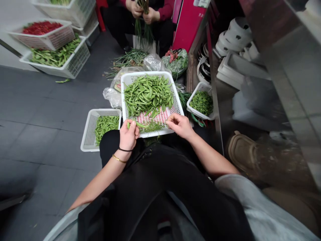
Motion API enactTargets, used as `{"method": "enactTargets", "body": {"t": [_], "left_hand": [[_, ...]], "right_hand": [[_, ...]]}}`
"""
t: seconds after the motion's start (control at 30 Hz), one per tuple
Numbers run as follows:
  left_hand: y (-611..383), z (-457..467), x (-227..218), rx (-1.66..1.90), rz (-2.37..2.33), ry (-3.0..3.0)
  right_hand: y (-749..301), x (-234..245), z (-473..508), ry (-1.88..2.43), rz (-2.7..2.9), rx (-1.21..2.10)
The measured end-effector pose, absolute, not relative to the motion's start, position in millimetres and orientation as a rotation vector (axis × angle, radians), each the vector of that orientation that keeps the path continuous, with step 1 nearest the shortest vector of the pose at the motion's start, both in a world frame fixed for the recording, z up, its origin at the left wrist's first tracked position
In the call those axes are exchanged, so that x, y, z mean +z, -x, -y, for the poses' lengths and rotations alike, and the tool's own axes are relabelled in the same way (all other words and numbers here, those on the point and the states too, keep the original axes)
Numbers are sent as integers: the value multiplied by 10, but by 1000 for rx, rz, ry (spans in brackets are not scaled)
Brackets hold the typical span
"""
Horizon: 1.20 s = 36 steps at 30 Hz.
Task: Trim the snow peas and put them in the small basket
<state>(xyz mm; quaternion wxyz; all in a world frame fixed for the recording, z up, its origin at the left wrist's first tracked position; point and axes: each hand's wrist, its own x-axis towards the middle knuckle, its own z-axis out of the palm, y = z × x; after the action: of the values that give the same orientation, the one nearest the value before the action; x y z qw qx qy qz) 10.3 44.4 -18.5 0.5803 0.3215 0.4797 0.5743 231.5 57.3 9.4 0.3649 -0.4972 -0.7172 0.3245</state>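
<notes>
A white plastic basket [178, 100] rests at my knees, with a heap of green pea pods [149, 92] in its far part. Green stringy trimmings [152, 127] lie along its near side. My left hand [128, 135] is closed on a pea pod [138, 124] over the near left corner. At the near right rim, my right hand [180, 125] has thumb and fingers pinched together; whatever is between them is too small to make out. To the left on the floor, a smaller white basket [87, 134] contains more pea pods [107, 127].
Opposite me, a person's hands [144, 11] hold long green stalks above a pile of similar stalks [130, 58]. Stacked baskets at left include red peppers [41, 27] and green pods [56, 55]. A basket of leafy greens [201, 102] stands right, beside a metal shelf [217, 110].
</notes>
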Motion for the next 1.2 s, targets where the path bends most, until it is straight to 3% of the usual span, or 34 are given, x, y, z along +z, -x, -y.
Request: {"method": "enactTargets", "body": {"t": [0.13, 0.27, 0.4, 0.47, 0.53, 0.7, 0.9, 1.03, 1.2], "left_hand": [[-92, -388, -131, 1262, -1227, -1139], [-2, -368, 11, 1169, -1455, -1746], [121, -402, 169, 584, -1185, -2216], [116, -413, 197, 388, -989, -2132], [40, -403, 167, 429, -942, -1862], [-225, -412, -92, 963, -1100, -916], [143, -696, -228, 1415, -1199, -627], [339, -719, -159, 1251, -969, -653], [333, -678, -110, 995, -825, -579]], "right_hand": [[-2100, 99, -615, 1233, 2074, 967], [-1876, 58, -607, 1190, 2599, 749], [-1940, 106, -593, 971, 2851, 689], [-1980, 131, -592, 858, 2800, 781], [-1975, 129, -591, 875, 2589, 878], [-1921, 19, -589, 1159, 2092, 857], [-2285, -125, -937, 1168, 2369, 956], [-2316, -361, -1484, 1452, 2883, 1007], [-1981, -784, -1934, 1923, 2925, 529]]}}
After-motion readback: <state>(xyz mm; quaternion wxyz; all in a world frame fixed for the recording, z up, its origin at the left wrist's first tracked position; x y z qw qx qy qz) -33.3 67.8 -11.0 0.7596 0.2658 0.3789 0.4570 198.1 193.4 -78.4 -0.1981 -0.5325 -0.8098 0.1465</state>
